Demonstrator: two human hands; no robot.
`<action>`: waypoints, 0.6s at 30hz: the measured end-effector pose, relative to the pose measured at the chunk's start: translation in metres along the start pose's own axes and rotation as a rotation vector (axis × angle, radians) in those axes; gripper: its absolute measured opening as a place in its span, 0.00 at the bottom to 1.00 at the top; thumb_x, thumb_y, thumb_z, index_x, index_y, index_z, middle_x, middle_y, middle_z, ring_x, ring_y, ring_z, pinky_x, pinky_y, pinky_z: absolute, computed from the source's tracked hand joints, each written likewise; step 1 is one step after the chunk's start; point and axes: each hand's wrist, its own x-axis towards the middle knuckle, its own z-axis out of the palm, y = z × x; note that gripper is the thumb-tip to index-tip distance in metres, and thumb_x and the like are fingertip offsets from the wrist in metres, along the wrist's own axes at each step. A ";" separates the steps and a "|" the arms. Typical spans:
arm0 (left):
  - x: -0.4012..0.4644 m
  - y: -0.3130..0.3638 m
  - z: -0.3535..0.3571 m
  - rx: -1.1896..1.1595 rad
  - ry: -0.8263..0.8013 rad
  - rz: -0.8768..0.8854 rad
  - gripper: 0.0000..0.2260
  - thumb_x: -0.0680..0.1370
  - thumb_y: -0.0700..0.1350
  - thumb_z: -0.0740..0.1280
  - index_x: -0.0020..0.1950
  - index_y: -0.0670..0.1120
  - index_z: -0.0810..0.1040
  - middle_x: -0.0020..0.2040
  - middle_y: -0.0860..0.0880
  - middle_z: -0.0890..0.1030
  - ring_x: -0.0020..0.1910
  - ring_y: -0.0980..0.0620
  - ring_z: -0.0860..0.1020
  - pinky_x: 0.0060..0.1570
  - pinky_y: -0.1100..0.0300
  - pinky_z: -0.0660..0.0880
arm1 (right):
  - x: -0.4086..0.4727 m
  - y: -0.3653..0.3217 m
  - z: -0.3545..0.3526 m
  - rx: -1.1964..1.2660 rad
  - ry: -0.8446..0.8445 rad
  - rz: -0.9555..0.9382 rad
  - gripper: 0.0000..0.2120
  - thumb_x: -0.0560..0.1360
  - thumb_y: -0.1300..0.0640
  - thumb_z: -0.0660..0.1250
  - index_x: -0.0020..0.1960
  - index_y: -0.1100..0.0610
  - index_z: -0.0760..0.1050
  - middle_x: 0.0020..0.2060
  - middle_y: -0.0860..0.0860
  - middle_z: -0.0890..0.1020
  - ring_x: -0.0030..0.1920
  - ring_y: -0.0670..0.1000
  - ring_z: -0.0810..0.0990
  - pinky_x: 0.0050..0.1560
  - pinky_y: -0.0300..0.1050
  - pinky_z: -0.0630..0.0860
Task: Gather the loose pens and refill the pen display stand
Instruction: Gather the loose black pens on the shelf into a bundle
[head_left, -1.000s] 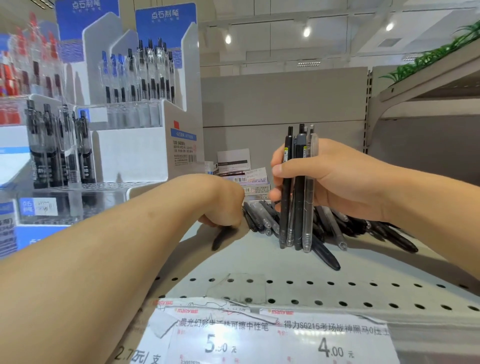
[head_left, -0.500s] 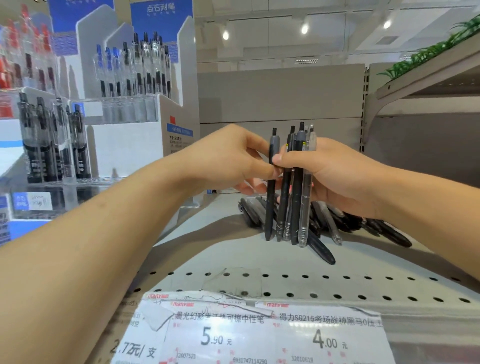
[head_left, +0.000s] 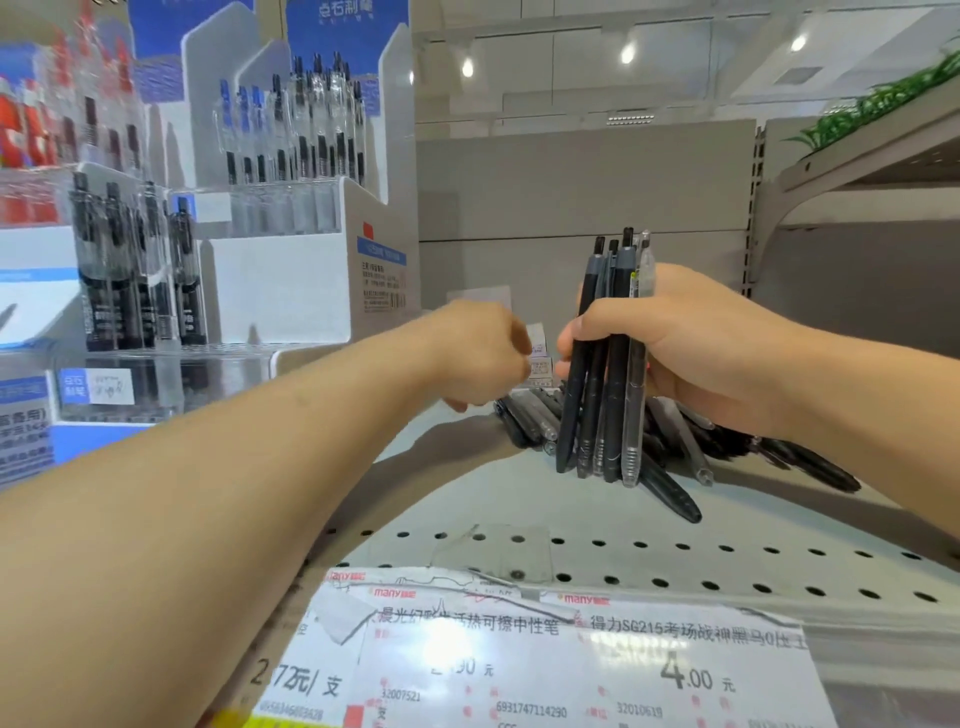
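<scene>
so, right hand (head_left: 691, 348): fingers and thumb curled round a bundle of pens (head_left: 608, 364), held upright with the clicker ends up and the tips just above the shelf (head_left: 467, 499); likely kept vertical so the pens line up and the bundle can drop straight into a slot.
left hand (head_left: 478, 358): just left of the bundle, not touching it; fingers curled loosely downward, and i cannot tell whether anything is pinched in them. it hangs near the pile, probably placed to fetch one more pen.
loose pens (head_left: 675, 447): a heap of dark and clear pens lying flat on the shelf, behind and under the held bundle, spreading to the right.
display stand (head_left: 291, 280): white tiered stand at the left, well apart from both hands, with upright pens in its rows.
price tags (head_left: 519, 654): along the shelf's front edge.
stage: gathering looks partly done; nothing from the bundle is in the stand yet.
</scene>
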 end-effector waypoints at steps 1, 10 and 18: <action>0.003 -0.001 0.006 0.113 -0.027 -0.001 0.13 0.82 0.49 0.61 0.64 0.52 0.78 0.49 0.50 0.82 0.42 0.50 0.83 0.40 0.56 0.84 | 0.000 0.000 0.000 -0.005 -0.005 -0.002 0.01 0.76 0.62 0.69 0.45 0.58 0.78 0.45 0.62 0.86 0.47 0.55 0.88 0.49 0.50 0.85; 0.009 0.000 0.020 0.103 -0.230 -0.214 0.11 0.81 0.49 0.63 0.56 0.44 0.79 0.44 0.45 0.81 0.42 0.46 0.81 0.50 0.51 0.82 | -0.004 -0.004 0.000 0.033 -0.014 0.036 0.02 0.78 0.61 0.69 0.46 0.56 0.77 0.44 0.59 0.86 0.47 0.54 0.88 0.46 0.48 0.83; 0.000 -0.002 -0.008 -0.201 -0.067 -0.234 0.06 0.79 0.43 0.68 0.53 0.41 0.78 0.40 0.44 0.85 0.31 0.50 0.85 0.31 0.59 0.81 | -0.005 -0.002 -0.003 0.119 -0.007 0.077 0.05 0.77 0.63 0.70 0.49 0.55 0.77 0.43 0.54 0.86 0.47 0.56 0.88 0.47 0.50 0.82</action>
